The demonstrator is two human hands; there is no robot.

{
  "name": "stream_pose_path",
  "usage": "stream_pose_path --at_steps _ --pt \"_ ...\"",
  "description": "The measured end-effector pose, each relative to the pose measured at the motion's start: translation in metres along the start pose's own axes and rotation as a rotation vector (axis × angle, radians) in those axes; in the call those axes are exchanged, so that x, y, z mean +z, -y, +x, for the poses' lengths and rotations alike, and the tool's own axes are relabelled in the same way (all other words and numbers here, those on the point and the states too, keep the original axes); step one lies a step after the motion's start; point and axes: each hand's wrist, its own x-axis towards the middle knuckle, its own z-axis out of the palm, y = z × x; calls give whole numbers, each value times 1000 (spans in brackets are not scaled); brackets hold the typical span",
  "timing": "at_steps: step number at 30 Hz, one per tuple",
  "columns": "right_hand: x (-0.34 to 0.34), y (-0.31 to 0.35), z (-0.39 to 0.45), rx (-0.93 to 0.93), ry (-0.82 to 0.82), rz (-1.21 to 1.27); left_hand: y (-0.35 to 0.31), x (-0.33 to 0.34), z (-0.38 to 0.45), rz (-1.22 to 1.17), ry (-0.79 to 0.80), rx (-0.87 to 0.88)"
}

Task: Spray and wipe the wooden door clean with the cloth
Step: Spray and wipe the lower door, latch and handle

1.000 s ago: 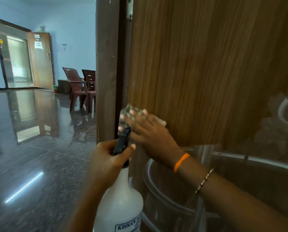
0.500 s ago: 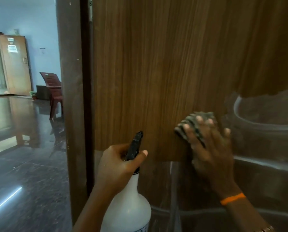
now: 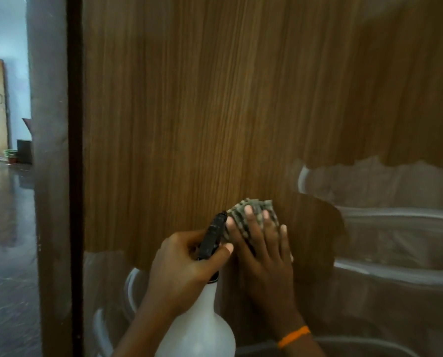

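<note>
Head view: the right hand lies flat with fingers spread on the checked cloth, pressing it against the wooden door — an unclenched grip that spreads pressure over the whole pad rather than bunching it. The cloth sits low on the panel, at the edge of a dark patch ringed by pale, cloudy streaks that run off to the right; these look like residue yet to be cleared, so the wiping is probably only partly done. The left hand is clenched round the neck of the white spray bottle, thumb by the black trigger head — held upright just beside the cloth, likely ready for another spray. At the left stands the dark door frame, with a glossy floor beyond
</note>
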Motion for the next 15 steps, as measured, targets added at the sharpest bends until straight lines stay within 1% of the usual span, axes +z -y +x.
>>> stream_pose_path --at_steps 2,3,4,5,7,9,10,12,15 --pt "-5 -20 -3 -106 23 -31 -5 8 4 -18 16 17" --pt "-7 -34 -8 -119 22 -44 -6 12 6 -15 26 27" --pt "-8 -50 -16 -93 9 -53 -9 17 7 -6 39 38" --pt "-10 -66 -26 -30 -12 -61 -12 21 8 6 55 56" --pt "-17 -95 -46 160 -48 -91 -19 31 10 20 83 96" --pt "-26 -116 -62 352 -53 -98 -28 43 13 38 118 134" --pt "-29 -123 -66 415 -44 -79 -33 49 14 56 136 148" --pt "-32 -130 -66 457 -34 0 -41 61 16 85 162 178" --pt "-32 -122 -51 511 -98 72 -45 73 20 130 157 204"
